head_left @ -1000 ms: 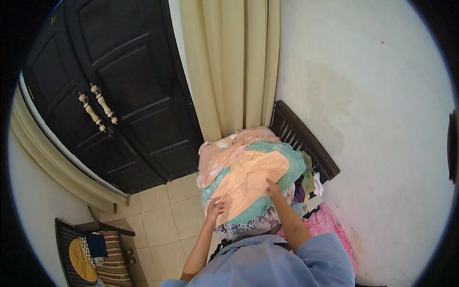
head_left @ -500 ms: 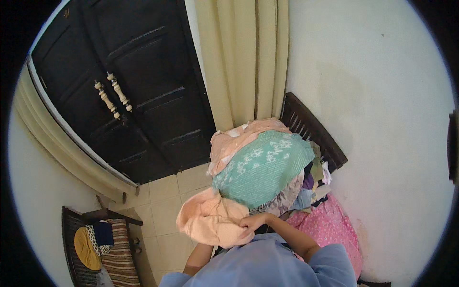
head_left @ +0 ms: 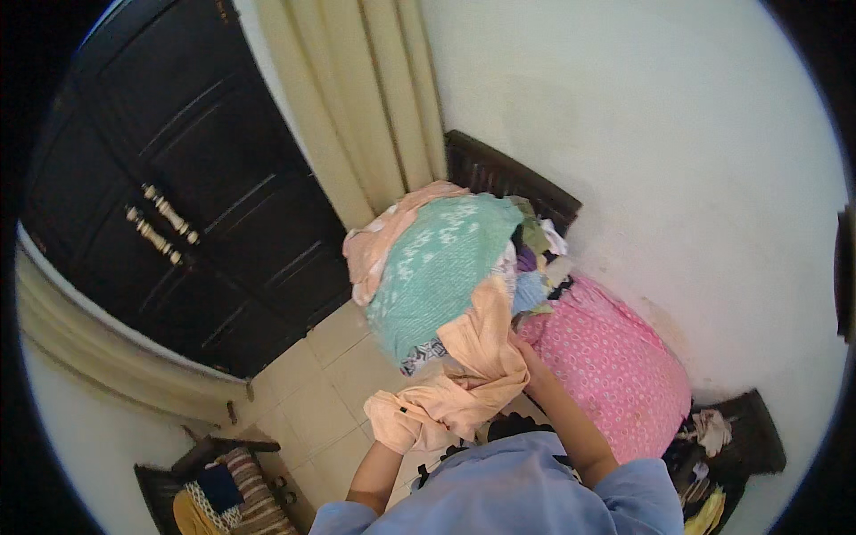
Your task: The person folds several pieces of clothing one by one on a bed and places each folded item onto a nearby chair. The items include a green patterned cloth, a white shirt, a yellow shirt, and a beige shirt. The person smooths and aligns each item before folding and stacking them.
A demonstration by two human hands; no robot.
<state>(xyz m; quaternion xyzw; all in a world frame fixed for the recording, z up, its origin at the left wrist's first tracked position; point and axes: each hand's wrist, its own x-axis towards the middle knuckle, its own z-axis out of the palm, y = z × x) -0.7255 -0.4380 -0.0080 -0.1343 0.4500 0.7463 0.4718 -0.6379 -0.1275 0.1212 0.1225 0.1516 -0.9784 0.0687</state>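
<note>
A peach-coloured garment [head_left: 481, 343] hangs bunched in front of me, its cloth stretched between my two arms. My right hand [head_left: 526, 358] is closed on its right edge. My left forearm [head_left: 374, 474] runs up into the lower left part of the garment, a sleeve-like end with a small dark tag. The cloth covers my left hand, so its fingers are hidden. Just beyond, a green cloth with a white pattern [head_left: 446, 267] lies over a heap of laundry, and the garment's upper end overlaps the heap's near side.
Beside the heap bulges a pink patterned cloth bundle [head_left: 615, 366]. Behind stands a dark wooden slatted backrest [head_left: 508, 178] against the white wall. Black double doors [head_left: 214, 196] and a beige curtain [head_left: 357, 98] are at the left. A cushioned bench [head_left: 250, 486] stands lower left, dark furniture [head_left: 753, 437] lower right.
The peach garment has gone from a compact bundle to a stretched, twisted shape. My right hand has moved right and forward, and my left hand has gone under the cloth. The view has turned right.
</note>
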